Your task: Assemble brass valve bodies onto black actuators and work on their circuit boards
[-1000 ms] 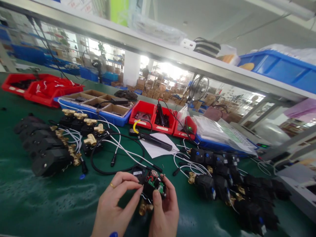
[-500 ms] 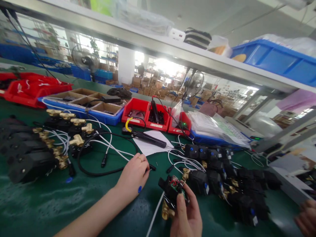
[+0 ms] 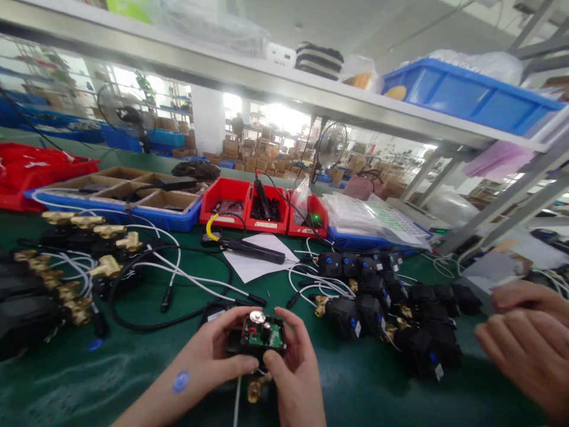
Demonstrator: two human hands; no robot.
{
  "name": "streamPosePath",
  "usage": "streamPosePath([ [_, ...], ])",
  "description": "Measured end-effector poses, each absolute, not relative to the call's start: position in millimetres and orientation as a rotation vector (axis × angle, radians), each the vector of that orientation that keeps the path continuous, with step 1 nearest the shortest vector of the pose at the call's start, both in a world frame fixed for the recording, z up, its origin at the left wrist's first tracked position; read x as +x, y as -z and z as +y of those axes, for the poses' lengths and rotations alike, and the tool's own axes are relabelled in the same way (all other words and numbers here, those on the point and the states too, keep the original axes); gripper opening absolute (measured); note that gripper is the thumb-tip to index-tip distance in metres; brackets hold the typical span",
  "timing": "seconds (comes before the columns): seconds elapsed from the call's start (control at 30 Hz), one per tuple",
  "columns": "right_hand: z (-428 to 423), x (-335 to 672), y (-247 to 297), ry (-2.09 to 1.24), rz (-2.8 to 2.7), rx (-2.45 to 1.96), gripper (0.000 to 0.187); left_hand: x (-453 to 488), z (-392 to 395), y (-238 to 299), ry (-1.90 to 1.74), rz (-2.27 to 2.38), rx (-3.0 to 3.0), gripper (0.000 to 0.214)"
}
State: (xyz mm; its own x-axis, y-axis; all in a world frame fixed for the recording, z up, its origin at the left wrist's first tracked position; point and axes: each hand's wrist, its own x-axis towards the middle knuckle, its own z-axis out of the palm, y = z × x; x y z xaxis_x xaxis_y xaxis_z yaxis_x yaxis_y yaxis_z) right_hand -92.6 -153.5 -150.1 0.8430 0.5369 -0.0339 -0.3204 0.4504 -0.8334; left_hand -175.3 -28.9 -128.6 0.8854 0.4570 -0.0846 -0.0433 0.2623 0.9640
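Observation:
Both my hands hold one small black valve unit [image 3: 259, 336] low in the middle of the view. Its cover is off, so a green circuit board and a round silver part show on top. A brass fitting [image 3: 255, 388] hangs under it. My left hand [image 3: 213, 350] grips its left side with fingers curled round it. My right hand [image 3: 296, 362] grips the right side, thumb on the front edge. A black cover piece [image 3: 212, 311] lies on the green mat just behind my left hand.
Black valve units with brass fittings [image 3: 71, 279] lie at left, more with blue dots [image 3: 382, 302] at right. White and black cables [image 3: 178, 279], a black tool [image 3: 253, 249] on white paper, red bins [image 3: 249, 207] and blue trays [image 3: 133, 201] sit behind. Another person's hands [image 3: 524, 338] enter at right.
My left hand came back from the mat near the cables and took hold of the unit again. The unit now lies level with its board facing up. Another person's hands moved further in at right.

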Motion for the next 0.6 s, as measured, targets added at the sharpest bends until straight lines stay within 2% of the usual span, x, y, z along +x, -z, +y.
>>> streamPosePath([
  [0.17, -164, -93, 154, -0.474, -0.334, -1.126, 0.051, -188, -36, 122, -0.543, 0.672, 1.163, 0.05],
  [0.33, -162, -103, 166, -0.288, -0.402, -1.268, 0.022, -199, -37, 123, -0.671, 0.782, 1.184, 0.052],
  [0.4, -155, -110, 168, -0.268, -0.445, -1.283, 0.016, -202, -39, 125, -0.702, 0.795, 1.192, 0.052],
  [0.6, -144, -118, 173, -0.31, -0.421, -1.271, 0.015, -209, -41, 130, -0.716, 0.814, 1.17, 0.053],
])
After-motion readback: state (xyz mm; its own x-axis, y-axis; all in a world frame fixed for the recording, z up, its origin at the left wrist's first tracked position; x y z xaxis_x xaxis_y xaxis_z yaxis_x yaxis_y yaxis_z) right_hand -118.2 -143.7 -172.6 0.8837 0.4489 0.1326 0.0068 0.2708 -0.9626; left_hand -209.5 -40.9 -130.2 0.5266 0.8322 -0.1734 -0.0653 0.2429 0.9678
